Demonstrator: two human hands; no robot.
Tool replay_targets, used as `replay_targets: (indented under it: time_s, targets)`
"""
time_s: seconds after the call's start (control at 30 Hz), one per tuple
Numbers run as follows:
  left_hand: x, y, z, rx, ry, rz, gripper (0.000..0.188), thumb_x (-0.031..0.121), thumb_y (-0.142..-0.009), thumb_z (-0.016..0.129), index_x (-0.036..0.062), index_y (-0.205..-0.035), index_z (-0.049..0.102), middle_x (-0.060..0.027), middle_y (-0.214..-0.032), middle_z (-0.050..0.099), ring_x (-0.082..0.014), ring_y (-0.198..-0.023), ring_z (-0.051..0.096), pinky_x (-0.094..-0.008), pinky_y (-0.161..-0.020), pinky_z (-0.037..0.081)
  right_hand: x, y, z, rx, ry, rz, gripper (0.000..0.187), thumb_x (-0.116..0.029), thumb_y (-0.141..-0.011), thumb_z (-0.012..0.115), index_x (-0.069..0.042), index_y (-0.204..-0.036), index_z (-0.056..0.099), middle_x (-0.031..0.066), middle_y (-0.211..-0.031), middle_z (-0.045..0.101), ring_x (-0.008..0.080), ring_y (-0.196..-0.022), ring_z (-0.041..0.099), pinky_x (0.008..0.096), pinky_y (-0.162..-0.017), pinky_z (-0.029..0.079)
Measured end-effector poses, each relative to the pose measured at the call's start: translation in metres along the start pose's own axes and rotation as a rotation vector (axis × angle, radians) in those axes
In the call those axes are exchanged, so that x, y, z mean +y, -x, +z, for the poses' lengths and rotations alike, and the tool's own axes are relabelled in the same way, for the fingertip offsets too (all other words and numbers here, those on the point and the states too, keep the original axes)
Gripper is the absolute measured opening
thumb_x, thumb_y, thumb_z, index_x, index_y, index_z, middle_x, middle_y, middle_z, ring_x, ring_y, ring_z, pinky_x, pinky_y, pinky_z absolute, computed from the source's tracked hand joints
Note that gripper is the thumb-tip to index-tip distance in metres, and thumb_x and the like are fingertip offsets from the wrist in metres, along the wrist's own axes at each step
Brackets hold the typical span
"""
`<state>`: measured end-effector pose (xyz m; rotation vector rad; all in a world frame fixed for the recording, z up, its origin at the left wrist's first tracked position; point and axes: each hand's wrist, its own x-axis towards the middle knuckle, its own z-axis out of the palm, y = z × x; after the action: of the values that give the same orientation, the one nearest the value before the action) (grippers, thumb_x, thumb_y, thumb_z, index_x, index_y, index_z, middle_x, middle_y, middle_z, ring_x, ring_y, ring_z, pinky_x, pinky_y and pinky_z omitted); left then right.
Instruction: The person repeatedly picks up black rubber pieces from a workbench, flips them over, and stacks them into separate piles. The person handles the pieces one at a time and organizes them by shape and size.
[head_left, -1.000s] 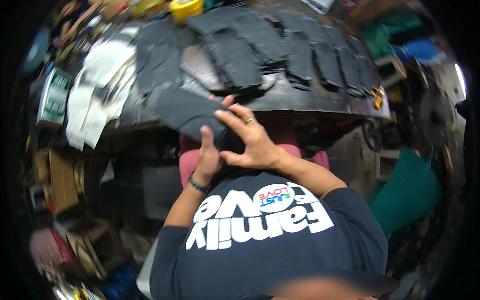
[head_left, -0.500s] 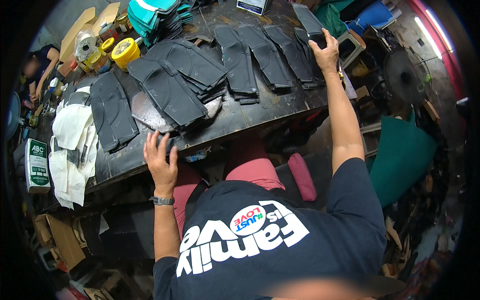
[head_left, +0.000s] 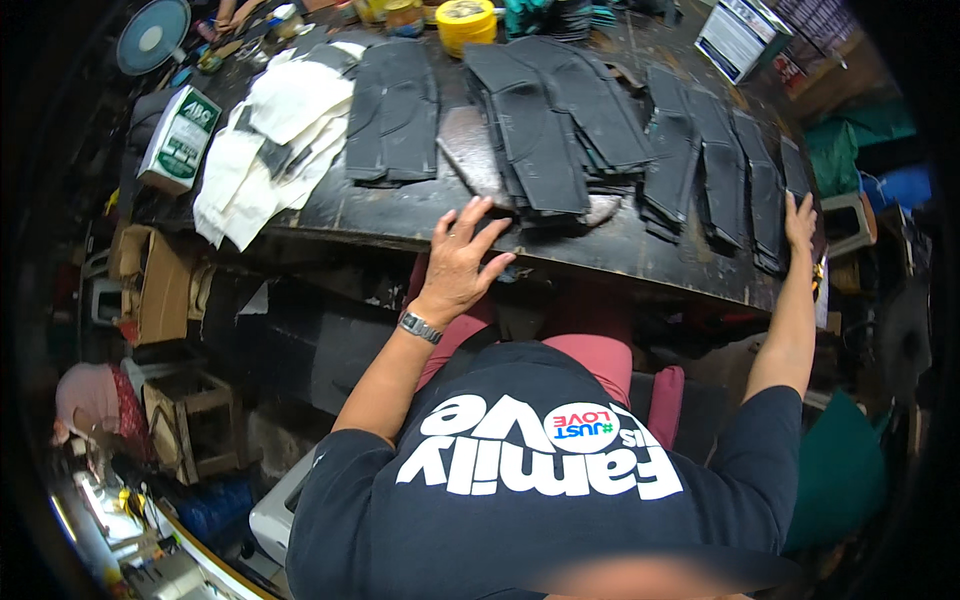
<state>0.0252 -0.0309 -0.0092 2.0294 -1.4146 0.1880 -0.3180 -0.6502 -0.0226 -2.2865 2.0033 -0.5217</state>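
Note:
Black cut panels with stitched curved seams lie in several stacks along the dark worktable [head_left: 345,215]. My left hand [head_left: 460,262], with a metal-band watch on its wrist, hovers at the table's near edge. Its fingers are spread and nothing is in them. Just beyond are a shiny slab [head_left: 468,135] and the large middle stack of black panels [head_left: 545,165], which partly covers the slab. At the table's right end, my right hand [head_left: 800,222] has its fingers stretched out against the near end of the last narrow stack [head_left: 794,165]. No lifted piece shows in it.
Left of the panels lie white fabric scraps [head_left: 290,100] and a green-and-white tin [head_left: 182,140]. A yellow tub [head_left: 466,27] and another rectangular can [head_left: 742,40] stand at the back. A person's arm shows at the far left. A pink cushion [head_left: 665,405] lies near my legs.
The view has swung to the right. My right hand has come down from the raised dark panel it was touching onto the stack's end. My left hand stays spread by the near edge.

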Motion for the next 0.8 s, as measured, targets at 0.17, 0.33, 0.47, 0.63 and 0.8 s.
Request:
replay_targets:
  time_s: [0.17, 0.33, 0.47, 0.63, 0.8]
  targets:
    - [-0.020, -0.011, -0.029, 0.110, 0.408, -0.124, 0.020, 0.011, -0.089, 0.072, 0.0024, -0.107, 0.073, -0.0150, -0.115, 0.070, -0.0288, -0.105, 0.068, -0.0354, -0.091, 0.052, -0.067, 0.071, -0.034, 0.354, -0.214, -0.270, 0.070, -0.059, -0.094, 0.059, -0.017, -0.148, 0.048, 0.0230, -0.150, 0.045, 0.0402, -0.139, 0.041, 0.0542, -0.113, 0.033]
    - [-0.089, -0.061, -0.068, 0.439, 0.118, -0.148, 0.030, 0.020, -0.088, 0.075, 0.0039, -0.113, 0.071, -0.0163, -0.117, 0.068, -0.0312, -0.113, 0.064, -0.0388, -0.096, 0.050, -0.171, 0.259, -0.065, 0.252, -0.600, -0.751, 0.045, -0.021, -0.094, 0.069, -0.006, -0.135, 0.060, 0.0187, -0.143, 0.050, 0.0319, -0.138, 0.044, 0.0428, -0.116, 0.033]
    - [-0.141, -0.105, -0.080, 0.189, -0.225, -0.706, 0.098, 0.066, -0.075, 0.077, 0.0079, -0.147, 0.046, -0.0309, -0.135, 0.053, -0.0453, -0.123, 0.055, -0.0509, -0.104, 0.044, -0.225, 0.357, -0.067, 0.080, -0.708, -0.884, 0.048, -0.012, -0.087, 0.073, -0.006, -0.133, 0.061, 0.0191, -0.145, 0.047, 0.0353, -0.134, 0.046, 0.0433, -0.112, 0.037]
    - [-0.149, -0.120, -0.063, -0.004, -0.315, -0.837, 0.125, 0.072, -0.061, 0.083, 0.0075, -0.154, 0.031, -0.0325, -0.136, 0.052, -0.0441, -0.125, 0.054, -0.0501, -0.105, 0.044, -0.247, 0.392, -0.038, -0.022, -0.785, -0.852, 0.053, -0.009, -0.082, 0.076, -0.006, -0.132, 0.061, 0.0192, -0.142, 0.050, 0.0379, -0.130, 0.048, 0.0444, -0.109, 0.039]
    - [-0.151, -0.123, -0.057, 0.106, -0.237, -0.783, 0.131, 0.054, -0.055, 0.095, 0.0070, -0.155, 0.026, -0.0331, -0.127, 0.058, -0.0431, -0.114, 0.063, -0.0461, -0.096, 0.052, -0.242, 0.396, -0.023, 0.123, -0.611, -0.931, 0.056, -0.008, -0.079, 0.076, -0.005, -0.133, 0.059, 0.0181, -0.137, 0.054, 0.0374, -0.124, 0.053, 0.0448, -0.106, 0.042]
